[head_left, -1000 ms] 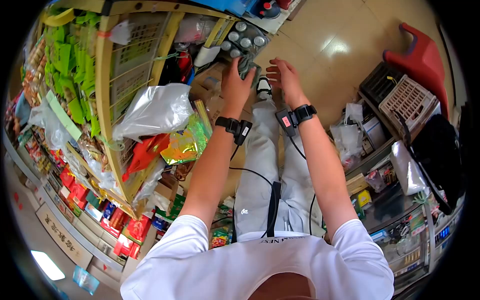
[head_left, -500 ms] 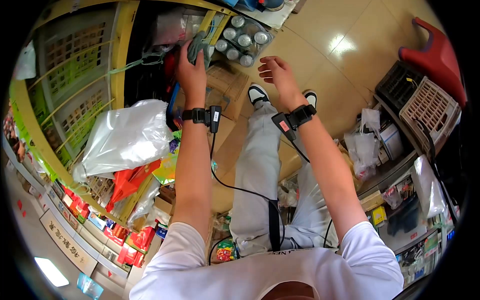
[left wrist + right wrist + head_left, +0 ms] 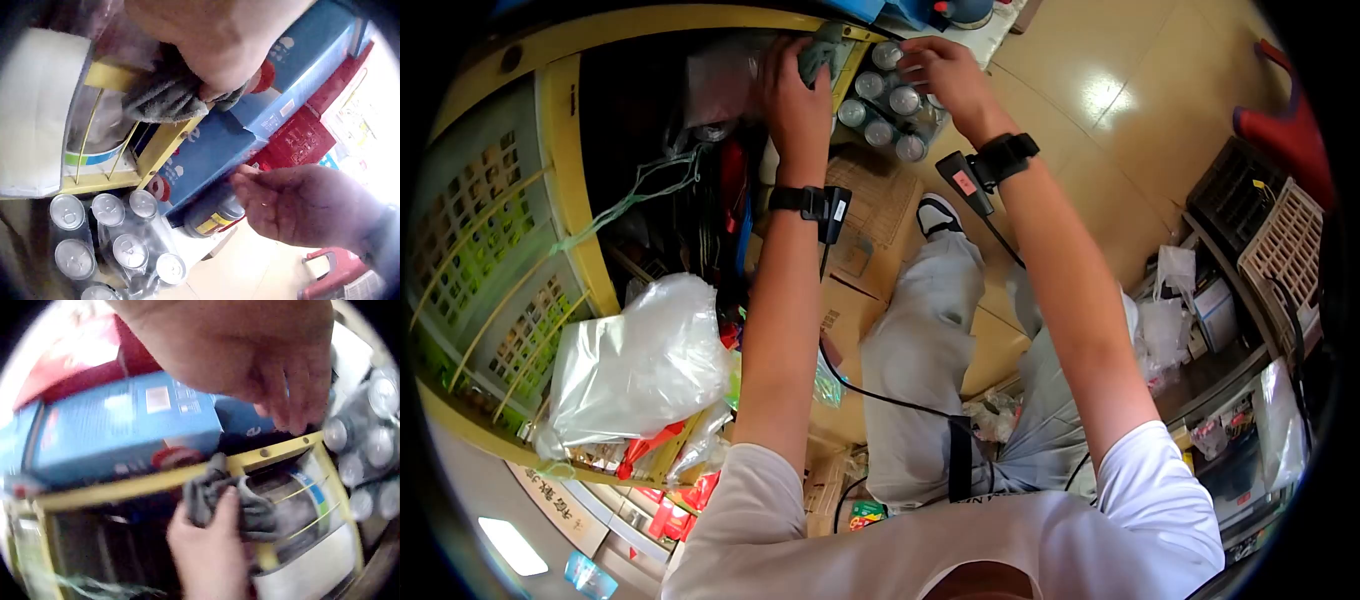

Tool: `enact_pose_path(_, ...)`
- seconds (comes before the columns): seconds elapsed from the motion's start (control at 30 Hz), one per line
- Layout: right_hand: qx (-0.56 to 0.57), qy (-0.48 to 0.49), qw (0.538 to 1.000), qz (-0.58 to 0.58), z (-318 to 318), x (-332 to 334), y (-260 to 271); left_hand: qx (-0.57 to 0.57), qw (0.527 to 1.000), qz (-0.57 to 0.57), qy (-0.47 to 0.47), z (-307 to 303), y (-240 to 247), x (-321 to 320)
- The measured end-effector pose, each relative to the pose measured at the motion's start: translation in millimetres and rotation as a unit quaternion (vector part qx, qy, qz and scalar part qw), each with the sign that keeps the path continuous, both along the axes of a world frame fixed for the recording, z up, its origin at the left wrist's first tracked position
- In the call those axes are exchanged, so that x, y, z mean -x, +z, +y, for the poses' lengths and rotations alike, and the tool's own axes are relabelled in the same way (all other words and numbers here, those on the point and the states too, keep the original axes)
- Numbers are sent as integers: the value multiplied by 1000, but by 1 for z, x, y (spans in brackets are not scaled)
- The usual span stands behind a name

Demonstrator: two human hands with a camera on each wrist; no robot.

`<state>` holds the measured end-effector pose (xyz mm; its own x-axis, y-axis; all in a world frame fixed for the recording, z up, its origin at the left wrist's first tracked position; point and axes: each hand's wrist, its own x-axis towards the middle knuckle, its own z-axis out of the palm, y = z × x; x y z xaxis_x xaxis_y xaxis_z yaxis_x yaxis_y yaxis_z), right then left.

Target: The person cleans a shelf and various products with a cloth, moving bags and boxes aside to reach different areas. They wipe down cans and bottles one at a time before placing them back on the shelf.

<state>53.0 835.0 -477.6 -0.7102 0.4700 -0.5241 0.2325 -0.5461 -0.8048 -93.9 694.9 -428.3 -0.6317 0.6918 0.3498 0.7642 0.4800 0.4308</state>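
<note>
My left hand (image 3: 798,115) grips a grey cloth (image 3: 820,55) at the corner of a yellow metal rack (image 3: 164,150). In the left wrist view the cloth is bunched over the rack's bar, under the fingers. The right wrist view shows its folds between thumb and fingers. My right hand (image 3: 960,90) holds nothing, its fingers loosely bent to the right of the rack corner. Below it in the head view is a plastic-wrapped pack of cans (image 3: 903,100). Blue boxes (image 3: 125,425) stand just behind the rack's bar.
A cardboard box (image 3: 875,205) sits below the cans, beside my shoe (image 3: 940,215). Filled clear plastic (image 3: 645,365) and green string (image 3: 625,205) hang on the rack at left. Plastic crates (image 3: 1285,240) and a red stool (image 3: 1280,130) stand to the right.
My left hand has moved left, then up along the rack with the grey cloth. The right hand has shifted up beside the cans. The head view has turned closer to the rack.
</note>
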Motion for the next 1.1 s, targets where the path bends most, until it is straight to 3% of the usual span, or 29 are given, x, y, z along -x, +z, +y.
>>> enact_pose_path(0.03, 3, -1, 1000, 4, -8, 8, -3, 23, 1000, 17, -4, -1, 0, -1)
enact_pose_path(0.07, -252, 96, 962, -37, -16, 17, -6, 46, 999, -20, 13, -2, 1, -1)
enact_pose_path(0.1, -488, 183, 850, -76, -24, 25, -9, 46, 999, -15, 13, -2, 2, -2)
enact_pose_path(0.17, -479, 158, 862, -53, -33, 40, -1, 135, 990, 35, 12, 2, 7, -2)
enact_pose_path(0.23, -461, 118, 879, -6, -33, 50, 1, 153, 985, 74, -5, 3, 11, 0)
enact_pose_path(0.33, -518, 100, 848, 45, -27, 63, -8, 181, 980, 83, -12, 2, 15, 0)
enact_pose_path(0.4, -539, 97, 834, 69, -24, 74, -13, 274, 958, 80, -2, -3, 27, -7)
enact_pose_path(0.5, -497, 102, 860, 49, -24, 83, -3, 295, 951, 92, 5, -27, 35, -15)
enact_pose_path(0.7, -526, 103, 840, 82, -18, 93, -12, 315, 944, 98, -6, -37, 44, -15)
enact_pose_path(0.8, -523, 105, 842, 80, -21, 86, -8, 356, 933, 41, 19, -28, 51, -22)
enact_pose_path(0.9, -503, 139, 851, 58, -35, 105, -21, 306, 949, 44, 56, -26, 55, -20)
enact_pose_path(0.97, -495, 103, 861, 52, -35, 106, -18, 231, 971, 55, 29, -25, 54, -17)
enact_pose_path(1.03, -484, 149, 861, 47, -34, 103, -22, 222, 971, 81, 33, -19, 57, -13)
enact_pose_path(1.1, -502, 132, 853, 44, -33, 100, -30, 92, 992, 89, -16, -3, 58, -12)
